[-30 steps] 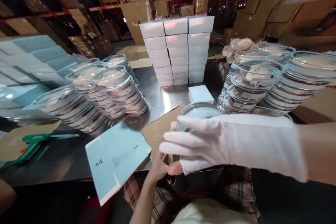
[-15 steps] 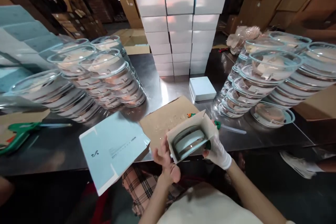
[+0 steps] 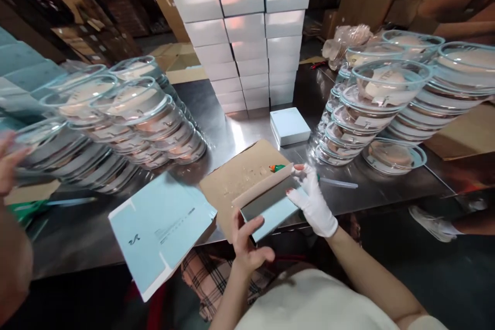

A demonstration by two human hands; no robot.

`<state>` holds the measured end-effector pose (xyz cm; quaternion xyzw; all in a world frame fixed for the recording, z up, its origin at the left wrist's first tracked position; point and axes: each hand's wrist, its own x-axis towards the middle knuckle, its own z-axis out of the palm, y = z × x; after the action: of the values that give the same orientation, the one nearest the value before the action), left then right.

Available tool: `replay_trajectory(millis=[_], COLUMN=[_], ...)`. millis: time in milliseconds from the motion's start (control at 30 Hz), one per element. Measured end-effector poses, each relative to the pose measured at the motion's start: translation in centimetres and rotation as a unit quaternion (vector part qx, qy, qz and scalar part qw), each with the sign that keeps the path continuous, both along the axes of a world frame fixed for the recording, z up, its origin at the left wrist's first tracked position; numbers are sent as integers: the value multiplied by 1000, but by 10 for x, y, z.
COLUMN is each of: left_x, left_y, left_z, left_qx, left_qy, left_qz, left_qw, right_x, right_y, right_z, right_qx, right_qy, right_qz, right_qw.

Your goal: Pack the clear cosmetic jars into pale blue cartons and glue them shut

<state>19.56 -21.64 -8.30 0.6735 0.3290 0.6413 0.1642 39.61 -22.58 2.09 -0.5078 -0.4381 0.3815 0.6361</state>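
Note:
A small light-blue cardboard box (image 3: 279,212) is held between my two hands over the front edge of the table, tilted, its raised flap on the far side. My left hand (image 3: 249,242) grips the box's left end, with fingers against its side. A white glove covers much of my right hand (image 3: 315,203), which holds the right end near the flap. The inside of the box is mostly in shadow. Just behind it, the orange-tipped nozzle of a green glue gun (image 3: 277,168) shows over a brown cardboard sheet (image 3: 240,180); the box and my right hand hide most of the gun.
Flat light-blue cartons (image 3: 162,232) lie to the left. Stacked clear bowl-like packs (image 3: 154,113) stand left, more packs (image 3: 386,98) right. White boxes (image 3: 245,46) form a wall behind a single box (image 3: 290,126). Another person's hand (image 3: 10,162) reaches in near a second glue gun (image 3: 25,211).
The box has tipped, so the round item seen inside is out of sight. My left fingers have come onto its side, and my right hand has shifted toward the flap. Another person's hand has entered at left.

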Motion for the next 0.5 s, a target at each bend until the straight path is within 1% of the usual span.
replay_trajectory(millis=[33, 67, 100, 133, 167, 200, 233, 267, 300, 333, 400, 500], left_x=[-2, -3, -3, -2, 0, 2, 5, 7, 7, 6, -1, -22], left_y=[3, 7, 11, 15, 18, 20, 21, 21, 19, 15, 6, -10], left_z=[4, 9, 14, 18, 23, 26, 29, 31, 32, 33, 35, 39], left_qx=[37, 68, 88, 100, 104, 106, 109, 116, 120, 116, 84, -28], left_qy=[28, 50, 68, 76, 75, 69, 62, 55, 46, 32, -13, -75], left_qz=[-4, -7, -7, -6, -9, -15, -22, -30, -32, -28, 2, 50], left_qw=[999, 996, 994, 992, 992, 992, 992, 991, 991, 992, 996, 996], right_x=[8, 17, 26, 36, 44, 50, 55, 58, 61, 62, 66, 69], right_y=[-3, -7, -10, -13, -14, -12, -9, -4, 2, 7, 15, 14], right_z=[-1, -2, -4, -6, -7, -9, -11, -13, -16, -19, -24, -29], right_qx=[-12, -34, -76, -142, -221, -297, -362, -406, -427, -429, -414, -384], right_qy=[-32, -81, -147, -226, -302, -361, -399, -414, -411, -398, -362, -278], right_qz=[1, -13, -46, -82, -110, -123, -120, -104, -85, -70, -61, -53], right_qw=[999, 996, 985, 960, 921, 875, 834, 808, 801, 808, 833, 879])
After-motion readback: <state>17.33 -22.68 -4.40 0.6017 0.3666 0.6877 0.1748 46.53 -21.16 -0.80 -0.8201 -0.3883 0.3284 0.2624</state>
